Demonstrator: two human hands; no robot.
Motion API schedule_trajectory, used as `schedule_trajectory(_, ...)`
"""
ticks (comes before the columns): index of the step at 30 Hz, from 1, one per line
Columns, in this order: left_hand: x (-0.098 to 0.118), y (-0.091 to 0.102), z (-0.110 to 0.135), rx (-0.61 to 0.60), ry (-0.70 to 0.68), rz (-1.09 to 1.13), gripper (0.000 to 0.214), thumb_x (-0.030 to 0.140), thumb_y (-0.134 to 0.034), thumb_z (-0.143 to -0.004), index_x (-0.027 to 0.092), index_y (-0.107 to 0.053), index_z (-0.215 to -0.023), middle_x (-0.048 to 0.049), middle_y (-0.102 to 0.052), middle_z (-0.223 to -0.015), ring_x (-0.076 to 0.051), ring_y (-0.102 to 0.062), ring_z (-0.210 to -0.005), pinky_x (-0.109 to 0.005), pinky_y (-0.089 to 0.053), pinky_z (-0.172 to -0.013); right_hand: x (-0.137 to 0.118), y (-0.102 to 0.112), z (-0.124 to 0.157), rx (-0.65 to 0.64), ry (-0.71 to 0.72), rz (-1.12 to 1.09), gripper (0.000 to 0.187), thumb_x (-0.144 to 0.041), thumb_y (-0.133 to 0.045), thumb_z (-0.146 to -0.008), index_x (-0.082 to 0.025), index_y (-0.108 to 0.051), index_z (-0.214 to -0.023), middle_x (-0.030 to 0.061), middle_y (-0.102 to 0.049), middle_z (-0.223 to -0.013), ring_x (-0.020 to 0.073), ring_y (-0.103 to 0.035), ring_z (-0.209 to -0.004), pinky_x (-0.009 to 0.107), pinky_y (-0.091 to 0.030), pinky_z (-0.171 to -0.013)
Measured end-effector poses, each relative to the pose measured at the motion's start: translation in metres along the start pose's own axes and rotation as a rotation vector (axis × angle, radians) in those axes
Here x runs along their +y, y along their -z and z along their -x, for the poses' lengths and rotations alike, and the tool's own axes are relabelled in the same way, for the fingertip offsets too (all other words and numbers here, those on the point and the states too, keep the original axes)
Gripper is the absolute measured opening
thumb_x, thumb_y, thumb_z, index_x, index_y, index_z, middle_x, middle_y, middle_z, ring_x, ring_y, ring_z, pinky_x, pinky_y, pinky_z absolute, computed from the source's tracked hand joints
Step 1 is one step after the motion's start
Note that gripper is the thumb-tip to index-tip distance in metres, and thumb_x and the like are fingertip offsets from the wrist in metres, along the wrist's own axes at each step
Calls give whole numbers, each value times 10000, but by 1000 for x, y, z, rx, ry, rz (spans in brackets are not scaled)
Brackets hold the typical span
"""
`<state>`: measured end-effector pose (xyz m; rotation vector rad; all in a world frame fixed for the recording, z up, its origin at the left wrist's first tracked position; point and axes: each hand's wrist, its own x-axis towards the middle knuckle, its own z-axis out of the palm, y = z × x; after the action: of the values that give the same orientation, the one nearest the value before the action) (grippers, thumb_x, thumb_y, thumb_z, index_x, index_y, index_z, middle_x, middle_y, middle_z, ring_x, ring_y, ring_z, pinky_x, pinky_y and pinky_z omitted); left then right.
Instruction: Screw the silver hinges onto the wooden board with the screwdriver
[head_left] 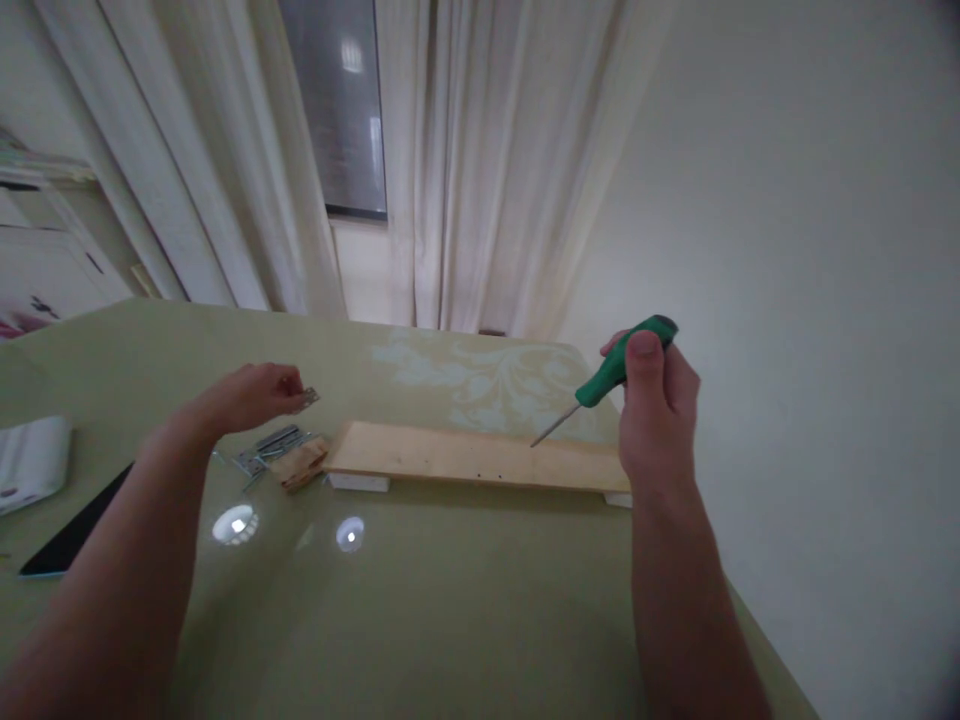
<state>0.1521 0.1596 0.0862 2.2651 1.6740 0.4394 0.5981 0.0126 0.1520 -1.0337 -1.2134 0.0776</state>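
Note:
My right hand (pixel 656 410) is closed round a green-handled screwdriver (pixel 609 378), whose metal tip points down and left over the right part of a pale wooden board (pixel 465 455). The board lies flat on small white blocks on the green table (pixel 420 600). My left hand (pixel 259 395) hovers left of the board, fingers pinched on a small metal piece (pixel 310 397), perhaps a hinge. Below that hand lie several metal hinges (pixel 274 445) and a small brown packet (pixel 304 465), just off the board's left end.
A black phone (pixel 71 535) lies at the table's left edge, with a white object (pixel 34 460) behind it. White curtains (pixel 465 160) and a dark window (pixel 337 100) stand behind the table. A plain wall fills the right side.

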Motion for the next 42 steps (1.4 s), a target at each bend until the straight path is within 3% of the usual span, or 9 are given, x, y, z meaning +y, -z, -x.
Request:
schedule_trajectory(4,76,1,11,180,-291,551,408,589,-796,-852,200,-747,-966,-34,-812,-870,-194,-729,-790,-284,-574,-723,-1,-1,-1,-182,-158,-178,437,-680,-560,-1029,-245,-586,-997,-8,-649,-868,137,-642,-712,273,-529,-655)
schedule_trajectory(9,186,-19,28,178,-547,498,281,494,-711,-970,244,-836,-1001,-25,-832,-959,-176,-737,-802,-255,-570,-702,-23,-4,4,-321,-117,-89,356,-485,-818,-903,-245,-612,-1068,-70,-590,-775,104,-517,-650,234,-444,-611)
schedule_trajectory(13,229,-40,35,84,-622,566,247,428,-661,-1005,242,-821,-974,-11,-811,-872,-164,-717,-756,-243,-542,-653,-26,0,13,-650,-133,7,276,-415,-859,-874,-214,-746,-1026,-29,-712,-845,128,-610,-759,250,-466,-701)
schedule_trajectory(16,233,-59,35,-7,-564,669,244,438,-650,-1012,222,-761,-989,-20,-792,-841,-167,-715,-737,-251,-543,-635,-17,7,21,-733,-100,142,151,-354,-799,-933,-204,-779,-942,-17,-745,-866,137,-643,-821,258,-455,-760)
schedule_trajectory(22,221,-85,29,-360,-456,797,345,518,-655,-1004,225,-736,-1166,-37,-768,-873,-179,-728,-731,-275,-570,-644,4,13,25,-841,-141,311,237,-387,-743,-960,-187,-750,-832,-50,-621,-689,118,-536,-679,269,-341,-634)
schedule_trajectory(25,214,-91,25,-449,-425,765,334,531,-677,-984,219,-792,-1016,-40,-759,-868,-182,-729,-759,-274,-566,-676,12,11,23,-892,-190,319,241,-378,-732,-963,-180,-742,-827,-42,-633,-705,128,-546,-694,269,-350,-646)
schedule_trajectory(31,202,-104,14,-425,-355,687,392,585,-696,-943,223,-845,-915,-37,-793,-846,-188,-683,-766,-275,-516,-676,17,5,34,-1098,-154,370,174,-317,-760,-971,-240,-715,-1120,8,-772,-996,183,-678,-896,268,-398,-752)
schedule_trajectory(35,201,-111,9,-430,-384,584,311,481,-674,-939,226,-851,-924,-25,-775,-786,-180,-662,-728,-271,-484,-665,25,-4,45,-1193,-56,632,91,-287,-734,-977,-232,-701,-1042,34,-770,-955,206,-681,-857,286,-309,-666)
schedule_trajectory(42,198,-121,11,-483,-368,504,235,386,-637,-908,208,-791,-910,-31,-780,-816,-196,-691,-740,-269,-468,-649,38,-14,53,-1282,-57,708,163,-364,-745,-983,-203,-717,-987,79,-796,-1007,244,-719,-917,302,-337,-666)
